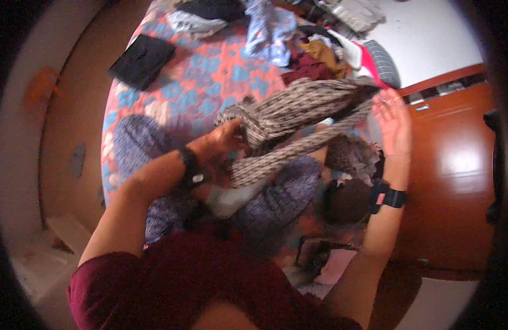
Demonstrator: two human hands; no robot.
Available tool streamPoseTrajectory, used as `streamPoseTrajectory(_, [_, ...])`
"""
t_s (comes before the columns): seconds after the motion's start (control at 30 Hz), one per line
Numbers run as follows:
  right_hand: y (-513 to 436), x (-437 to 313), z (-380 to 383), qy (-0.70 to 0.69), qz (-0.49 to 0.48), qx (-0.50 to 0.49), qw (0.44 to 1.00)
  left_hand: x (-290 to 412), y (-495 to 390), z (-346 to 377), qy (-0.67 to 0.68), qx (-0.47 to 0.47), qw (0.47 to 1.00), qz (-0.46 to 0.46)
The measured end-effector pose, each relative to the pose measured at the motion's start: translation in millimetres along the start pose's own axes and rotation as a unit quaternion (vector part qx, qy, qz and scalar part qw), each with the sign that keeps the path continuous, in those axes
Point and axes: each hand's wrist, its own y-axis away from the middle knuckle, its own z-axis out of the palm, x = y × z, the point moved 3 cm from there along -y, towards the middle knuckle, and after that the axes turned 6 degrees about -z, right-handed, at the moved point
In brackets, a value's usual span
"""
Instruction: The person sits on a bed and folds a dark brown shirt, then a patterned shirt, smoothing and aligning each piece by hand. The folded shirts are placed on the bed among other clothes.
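A black-and-cream patterned garment (303, 107) is stretched slantwise above my crossed legs, over a bed with a floral cover (204, 70). My left hand (231, 134) grips its bunched end near the middle of the view. At the garment's far right end is my right hand (392, 109), palm showing and fingers partly spread; whether it pinches the fabric cannot be told. The garment looks blurred, and a long strip of it hangs below the main part. Both wrists wear dark bands.
A folded black cloth (142, 62) lies at the bed's left edge. Light blue clothing (270, 33) and a maroon garment (305, 68) are heaped at the top. Beside my right knee are a dark round item (346, 200) and crumpled clothes (352, 156). A glossy wooden panel (447, 165) stands at the right.
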Motion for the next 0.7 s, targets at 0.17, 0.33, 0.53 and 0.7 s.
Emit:
streamPoseTrajectory(0.17, [78,187,4,0.125,0.149,-0.022,0.981,-58,23,-92,-0.061,0.265,0.955,-0.117])
streamPoseTrajectory(0.33, [143,304,21,0.254,0.166,-0.021,0.953,-81,-10,-109,-0.793,0.126,0.583,0.123])
streamPoseTrajectory(0.53, [177,376,40,0.239,0.351,-0.012,0.905,-23,20,-83,-0.542,0.344,0.766,-0.046])
streamPoseTrajectory(0.7, [175,395,33,0.142,0.365,0.035,0.919,23,32,-76,-0.551,0.431,0.700,0.143])
